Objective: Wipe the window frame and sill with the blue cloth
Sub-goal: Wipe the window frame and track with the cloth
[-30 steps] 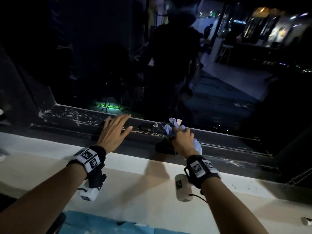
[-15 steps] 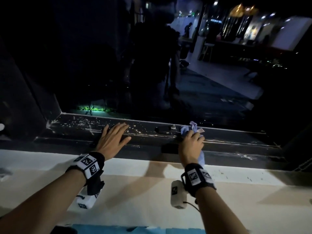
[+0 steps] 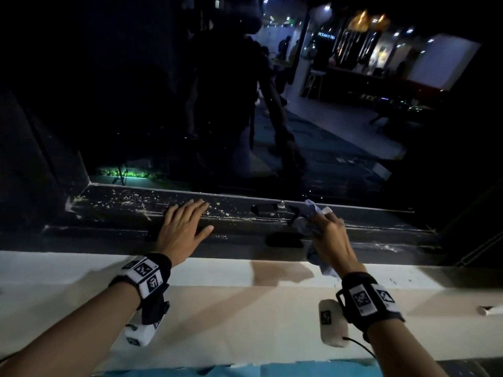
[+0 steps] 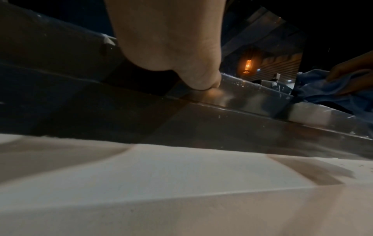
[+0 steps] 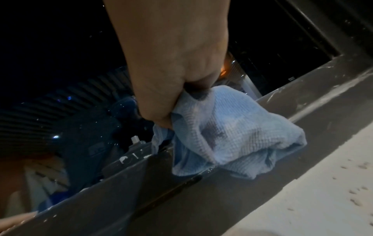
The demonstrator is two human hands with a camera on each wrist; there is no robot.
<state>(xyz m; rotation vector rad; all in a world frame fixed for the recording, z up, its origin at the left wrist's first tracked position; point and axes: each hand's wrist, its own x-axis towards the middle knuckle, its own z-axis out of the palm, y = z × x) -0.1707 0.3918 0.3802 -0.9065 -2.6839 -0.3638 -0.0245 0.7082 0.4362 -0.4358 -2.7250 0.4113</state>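
Observation:
The dark window frame (image 3: pixel 122 210) runs across the middle of the head view, its bottom rail speckled with pale flecks at the left. Below it lies the pale sill (image 3: pixel 217 308). My left hand (image 3: pixel 185 227) rests flat on the rail with straight fingers, and its palm (image 4: pixel 167 47) shows in the left wrist view. My right hand (image 3: pixel 329 235) grips the bunched blue cloth (image 3: pixel 306 221) against the rail, right of a small latch fitting (image 3: pixel 272 209). In the right wrist view the blue cloth (image 5: pixel 232 132) hangs from the curled fingers (image 5: pixel 161 95) onto the frame (image 5: pixel 141 183).
Dark glass (image 3: pixel 245 104) above the rail reflects a lit room and a person's outline. The frame's left upright (image 3: pixel 40 159) bounds the rail. A small white object (image 3: pixel 490 310) lies on the sill at the far right. A blue surface (image 3: pixel 245 371) edges the bottom.
My right hand has slid the cloth to the right along the rail, past the latch fitting. The left hand stays flat on the rail.

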